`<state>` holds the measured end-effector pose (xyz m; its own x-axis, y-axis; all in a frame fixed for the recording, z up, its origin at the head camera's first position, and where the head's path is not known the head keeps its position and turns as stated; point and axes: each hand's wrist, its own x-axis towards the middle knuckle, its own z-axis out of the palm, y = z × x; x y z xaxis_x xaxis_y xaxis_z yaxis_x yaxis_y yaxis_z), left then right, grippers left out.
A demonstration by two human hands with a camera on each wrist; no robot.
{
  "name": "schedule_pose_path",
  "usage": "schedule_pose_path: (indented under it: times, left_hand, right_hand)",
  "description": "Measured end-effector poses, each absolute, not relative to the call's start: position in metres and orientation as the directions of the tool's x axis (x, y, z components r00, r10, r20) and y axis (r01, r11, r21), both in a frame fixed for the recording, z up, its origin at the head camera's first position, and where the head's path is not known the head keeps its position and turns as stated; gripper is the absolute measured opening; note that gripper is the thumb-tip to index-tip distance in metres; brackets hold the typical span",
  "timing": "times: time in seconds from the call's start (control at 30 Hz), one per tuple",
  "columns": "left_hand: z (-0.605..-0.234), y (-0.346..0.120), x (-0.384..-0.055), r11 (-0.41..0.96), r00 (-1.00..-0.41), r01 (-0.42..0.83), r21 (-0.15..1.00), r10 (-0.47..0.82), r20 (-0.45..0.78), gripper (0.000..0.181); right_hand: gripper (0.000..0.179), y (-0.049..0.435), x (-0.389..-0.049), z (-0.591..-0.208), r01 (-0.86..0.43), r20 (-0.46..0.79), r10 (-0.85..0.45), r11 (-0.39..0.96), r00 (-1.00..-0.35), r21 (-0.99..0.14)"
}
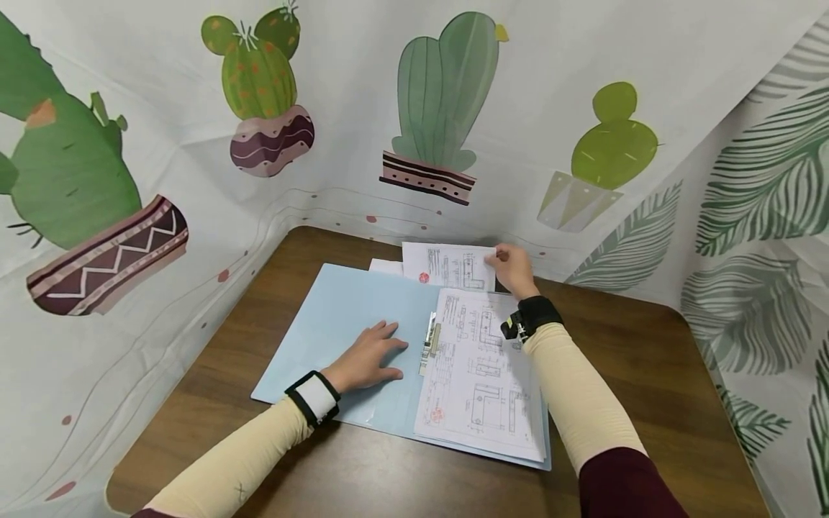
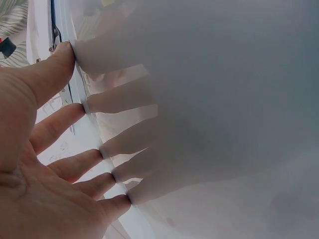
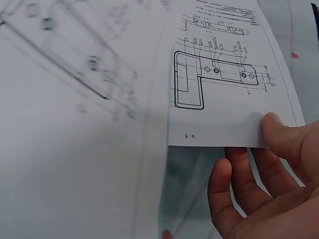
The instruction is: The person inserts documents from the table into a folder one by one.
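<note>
A light blue folder (image 1: 291, 345) lies spread on the table, with a metal clip (image 1: 432, 338) near its fold. Drawing sheets (image 1: 476, 388) with red stamps fill its right side. My left hand (image 1: 365, 360) rests on the left cover, fingers spread; its fingertips touch the glossy cover (image 2: 224, 99) in the left wrist view. Past the folder's far edge, my right hand (image 1: 516, 272) pinches the right corner of a printed drawing sheet (image 1: 447, 260). In the right wrist view the thumb lies over this sheet (image 3: 224, 117), fingers beneath; the folder's papers (image 3: 75, 149) hide part of it.
Another white paper (image 1: 386, 266) pokes out behind the folder's far edge. The brown wooden table (image 1: 622, 360) has rounded corners. A white cloth (image 1: 343, 144) printed with cacti and leaves hangs close behind and around it.
</note>
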<state>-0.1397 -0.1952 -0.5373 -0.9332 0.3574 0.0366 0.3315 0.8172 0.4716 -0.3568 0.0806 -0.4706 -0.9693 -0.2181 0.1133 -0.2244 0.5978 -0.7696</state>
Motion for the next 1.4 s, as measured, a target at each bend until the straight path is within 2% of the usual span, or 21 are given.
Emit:
schedule_pose_path:
  times: [0.37,0.7,0.87,1.1,1.4]
  left_hand:
    - [-0.541,-0.195,-0.14,0.812,-0.933,0.333,0.48,0.358,0.042,0.054]
    - [-0.543,-0.195,-0.141,0.815,-0.933,0.338,0.47,0.357,0.051,0.054]
    - [-0.544,-0.195,-0.142,0.815,-0.929,0.35,0.461,0.367,0.057,0.054]
    - [-0.543,-0.195,-0.142,0.819,-0.93,0.352,0.452,0.361,0.069,0.054]
    - [-0.544,-0.194,-0.142,0.824,-0.932,0.346,0.449,0.358,0.062,0.054]
  right_hand:
    - [0.016,0.085,-0.355,-0.433,-0.337,0.279,-0.191,0.557,-0.941,-0.759]
    - [0.015,0.095,-0.349,-0.381,-0.476,0.471,-0.156,0.53,-0.868,-0.702]
    - [0.013,0.107,-0.345,-0.361,-0.484,0.522,-0.1,0.552,-0.847,-0.679]
    - [0.017,0.126,-0.342,-0.336,-0.523,0.629,-0.016,0.571,-0.777,-0.633]
    - [0.019,0.153,-0.336,-0.324,-0.502,0.641,0.057,0.571,-0.765,-0.65]
